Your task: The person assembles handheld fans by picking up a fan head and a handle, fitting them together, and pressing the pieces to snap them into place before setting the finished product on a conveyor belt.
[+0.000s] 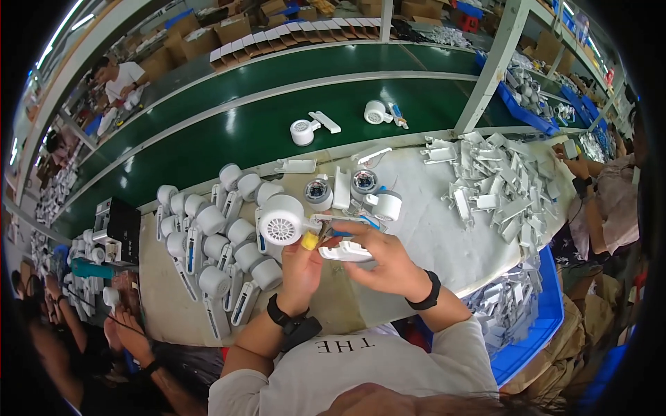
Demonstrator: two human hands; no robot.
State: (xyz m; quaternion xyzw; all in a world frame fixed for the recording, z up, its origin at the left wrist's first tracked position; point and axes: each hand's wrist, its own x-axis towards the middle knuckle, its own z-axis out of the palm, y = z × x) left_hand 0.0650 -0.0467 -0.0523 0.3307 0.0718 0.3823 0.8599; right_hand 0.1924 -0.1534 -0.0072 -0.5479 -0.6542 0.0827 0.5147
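My left hand (302, 274) is closed on a white handheld device with a round, vented head (281, 220) that looks like a small hair dryer. Something yellow (309, 240), apparently a finger cover, wraps one of its fingertips. My right hand (392, 263) is closed on a white plastic handle shell (345, 252), with its fingers reaching toward the device's handle. Just beyond the hands are two round heads with exposed circuit boards, one open head (318, 193) beside another open head (364, 182). A further white device (386, 205) lies to their right.
Many white devices (211, 218) crowd the table's left side. Loose handle shells (496, 180) are heaped at right, above a blue bin (555, 298) of more parts. Devices lie on the green conveyor (243, 128) beyond. Co-workers' hands (132, 336) show at left.
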